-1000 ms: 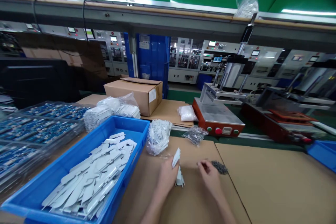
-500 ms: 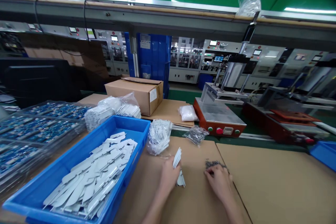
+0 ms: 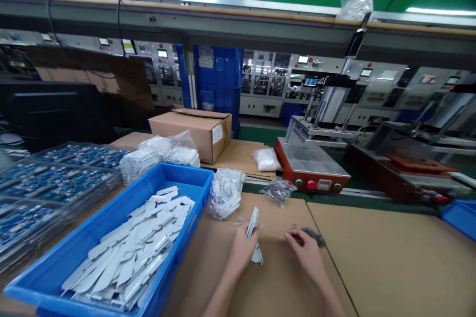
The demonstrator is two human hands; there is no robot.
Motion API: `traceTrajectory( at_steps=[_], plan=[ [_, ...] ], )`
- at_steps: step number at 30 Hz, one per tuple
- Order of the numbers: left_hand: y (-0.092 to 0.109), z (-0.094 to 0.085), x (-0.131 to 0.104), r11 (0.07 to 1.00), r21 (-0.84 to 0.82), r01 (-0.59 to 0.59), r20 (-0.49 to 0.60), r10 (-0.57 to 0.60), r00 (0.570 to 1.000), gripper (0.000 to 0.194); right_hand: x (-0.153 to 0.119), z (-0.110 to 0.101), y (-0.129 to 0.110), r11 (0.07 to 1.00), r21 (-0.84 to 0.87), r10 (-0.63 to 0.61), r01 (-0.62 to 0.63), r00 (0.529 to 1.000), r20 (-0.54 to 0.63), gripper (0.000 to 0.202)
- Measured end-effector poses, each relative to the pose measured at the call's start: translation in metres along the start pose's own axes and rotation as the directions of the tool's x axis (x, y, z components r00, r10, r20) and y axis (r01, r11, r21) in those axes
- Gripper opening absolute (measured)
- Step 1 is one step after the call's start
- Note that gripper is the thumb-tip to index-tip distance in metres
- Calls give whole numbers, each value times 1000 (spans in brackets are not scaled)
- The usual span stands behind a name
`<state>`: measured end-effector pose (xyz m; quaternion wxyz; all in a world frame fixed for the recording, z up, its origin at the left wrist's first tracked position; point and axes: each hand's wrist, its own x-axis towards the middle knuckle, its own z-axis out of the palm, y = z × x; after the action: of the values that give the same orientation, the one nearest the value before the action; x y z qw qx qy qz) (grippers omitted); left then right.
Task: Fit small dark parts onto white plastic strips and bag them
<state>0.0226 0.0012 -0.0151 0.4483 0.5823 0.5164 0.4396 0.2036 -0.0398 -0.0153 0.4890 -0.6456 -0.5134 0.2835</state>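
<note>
My left hand (image 3: 243,246) is closed around a few flat white plastic pieces (image 3: 253,222), their ends sticking out above and below the fist. To its right, my right hand (image 3: 305,247) has thumb and forefinger pinched together; whatever is between the fingertips is too small to make out. A pile of small dark grey parts (image 3: 314,237) lies on the cardboard just behind and beside that hand. Many similar white pieces (image 3: 137,247) fill the long blue bin (image 3: 188,235) on the left.
Bagged white pieces (image 3: 225,193) and a bag of dark parts (image 3: 278,189) lie beyond my hands. A press with a red base (image 3: 312,168) stands behind, right of a cardboard box (image 3: 189,133). Trays of blue circuit boards (image 3: 55,178) sit far left.
My right hand has drawn slightly left, off the pile of dark parts, so more of the pile shows. My left hand keeps its hold on the white pieces, nearly in place.
</note>
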Motion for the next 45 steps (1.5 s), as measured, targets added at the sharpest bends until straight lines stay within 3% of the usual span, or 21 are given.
traceTrajectory(
  at_steps=[2,5,9,12,17,23,29,34,39,45],
  plan=[
    [2,3,-1,999,-46,10,25,-9,1000,26,-2,4,-8,976,206,68,-73,997,31,26],
    [10,5,-6,994,-109,30,75,-22,997,27,-8,9,-16,856,471,156,-213,975,157,24],
    [20,8,-13,974,-220,48,226,3,974,27,-16,22,-18,700,618,161,-358,922,352,20],
    [20,9,-15,965,-256,61,262,8,965,25,-18,32,-18,728,603,147,-326,933,327,21],
    [11,10,-10,969,-223,102,219,-52,974,23,-16,39,-22,889,447,47,-99,991,125,28],
    [2,12,-9,938,-307,163,290,-71,955,26,-18,39,-23,969,232,-103,90,994,43,25],
    [9,16,-14,763,-552,336,343,-159,926,36,-21,41,-23,981,149,-119,121,993,-20,25],
    [6,17,-13,846,-476,240,281,-112,953,36,-25,43,-29,981,153,-126,117,991,50,22],
    [1,19,-13,937,-331,111,261,-23,965,33,-23,44,-25,981,156,-110,113,994,-27,20],
    [5,16,-15,967,-252,24,268,46,962,30,-19,45,-16,963,258,-68,83,995,-66,20]
  ],
)
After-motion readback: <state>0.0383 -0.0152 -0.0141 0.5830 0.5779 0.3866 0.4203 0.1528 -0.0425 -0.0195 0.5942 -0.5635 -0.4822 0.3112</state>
